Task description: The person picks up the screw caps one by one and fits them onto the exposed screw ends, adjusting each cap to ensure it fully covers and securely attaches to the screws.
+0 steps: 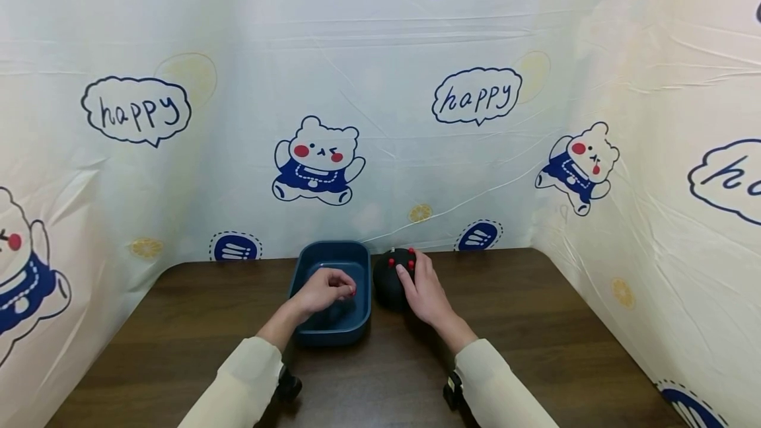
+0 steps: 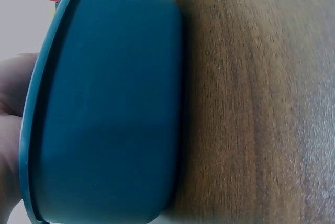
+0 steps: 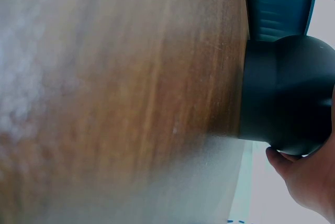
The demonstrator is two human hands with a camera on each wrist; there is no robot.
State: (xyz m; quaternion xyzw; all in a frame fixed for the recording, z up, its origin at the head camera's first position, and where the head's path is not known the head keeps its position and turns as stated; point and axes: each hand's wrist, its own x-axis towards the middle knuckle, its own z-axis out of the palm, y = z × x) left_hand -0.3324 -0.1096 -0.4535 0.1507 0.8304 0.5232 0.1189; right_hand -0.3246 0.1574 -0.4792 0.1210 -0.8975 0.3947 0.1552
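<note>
My left hand (image 1: 322, 292) is over the blue rectangular basin (image 1: 334, 338), its thumb and fingers pinching a small red piece (image 1: 353, 290) that is mostly hidden by the fingertips. To the right of the basin stands a black round-topped object (image 1: 389, 290), with several small red knobs (image 1: 411, 265) sticking out of its top. Against its right side my right hand (image 1: 429, 297) grips it, fingers and thumb spread round the curve. In the right wrist view, the black object (image 3: 293, 93) shows a straight-sided base on the table, with fingertips under its rounded upper part.
The dark wooden table (image 1: 380, 388) carries the basin and black object near its back edge. Behind and at both sides hangs a white printed curtain (image 1: 392, 170). A dark wrist camera (image 1: 289, 385) sits below the left sleeve, another (image 1: 453, 392) by the right sleeve.
</note>
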